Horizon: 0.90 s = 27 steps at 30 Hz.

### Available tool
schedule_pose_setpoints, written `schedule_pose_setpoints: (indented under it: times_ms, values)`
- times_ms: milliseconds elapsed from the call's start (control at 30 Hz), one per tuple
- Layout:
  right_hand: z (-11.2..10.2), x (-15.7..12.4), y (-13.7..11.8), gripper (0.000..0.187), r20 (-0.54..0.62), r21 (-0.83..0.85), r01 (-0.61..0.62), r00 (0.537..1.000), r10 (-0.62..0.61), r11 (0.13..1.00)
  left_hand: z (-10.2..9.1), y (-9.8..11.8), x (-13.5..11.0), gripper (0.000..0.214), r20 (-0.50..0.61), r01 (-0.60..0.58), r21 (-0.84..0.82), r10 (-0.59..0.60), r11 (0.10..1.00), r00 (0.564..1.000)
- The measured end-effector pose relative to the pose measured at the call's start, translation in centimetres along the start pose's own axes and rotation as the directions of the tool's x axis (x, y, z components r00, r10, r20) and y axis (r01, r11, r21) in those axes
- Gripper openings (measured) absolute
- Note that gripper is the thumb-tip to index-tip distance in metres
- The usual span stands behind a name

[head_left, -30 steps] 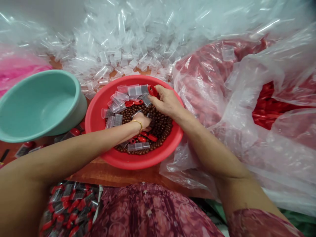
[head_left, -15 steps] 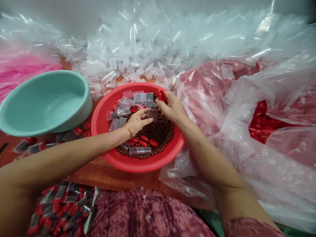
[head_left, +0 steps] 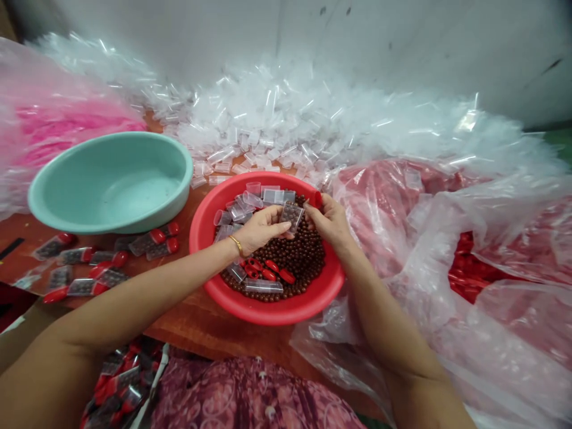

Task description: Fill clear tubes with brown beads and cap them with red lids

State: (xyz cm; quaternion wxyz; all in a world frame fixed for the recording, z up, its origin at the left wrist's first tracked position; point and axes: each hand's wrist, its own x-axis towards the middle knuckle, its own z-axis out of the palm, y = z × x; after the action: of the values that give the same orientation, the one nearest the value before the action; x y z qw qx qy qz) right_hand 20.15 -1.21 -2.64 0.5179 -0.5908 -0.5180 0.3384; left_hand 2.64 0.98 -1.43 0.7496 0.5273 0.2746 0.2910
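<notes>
A red basin [head_left: 210, 223] holds small brown beads [head_left: 304, 256], several clear plastic tubes and a few loose red caps [head_left: 268, 271]. My left hand [head_left: 259, 229] is closed on a clear tube filled with brown beads [head_left: 291, 214], held just above the beads. My right hand [head_left: 330, 220] is closed beside it, pinching a red cap [head_left: 317, 198] at the basin's far rim. The two hands almost touch.
An empty teal basin [head_left: 111, 185] sits to the left. Filled, red-capped tubes [head_left: 111, 262] lie on the wooden table in front of it, and more in a bag at my lap. Clear empty tubes [head_left: 277, 125] are heaped behind. Plastic bags of red caps [head_left: 473, 262] fill the right.
My left hand has come up out of the beads with a filled tube and moved towards my right hand, which keeps hold of the red cap. The camera has tilted upward.
</notes>
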Motion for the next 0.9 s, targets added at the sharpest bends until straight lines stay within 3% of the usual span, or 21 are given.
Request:
schedule_pose_setpoints:
  times_ms: [233, 467, 667, 900]
  values:
    - [-0.8, -2.0, -2.0, 0.021, 0.221, 0.210, -0.038, 0.975, -0.009, 0.977, 0.3, 0.6, -0.6, 0.022, 0.124, 0.160, 0.038, -0.164, 0.986, 0.979]
    - [-0.9, -2.0, -2.5, 0.024, 0.250, 0.061, 0.080, 0.964, -0.093, 0.995, -0.3, 0.4, -0.3, 0.024, 0.113, 0.199, -0.028, -0.194, 0.980, 0.974]
    - [-0.7, -1.6, -2.4, 0.033, 0.243, 0.007, 0.164, 0.957, -0.161, 0.986, -0.7, 0.4, -0.1, 0.026, 0.124, 0.165, 0.026, -0.167, 0.986, 0.978]
    - [-0.6, -1.6, -2.6, 0.037, 0.349, -0.013, 0.183, 0.922, -0.167, 0.983, -0.7, 0.3, -0.3, 0.022, 0.113, 0.145, 0.089, -0.154, 0.985, 0.982]
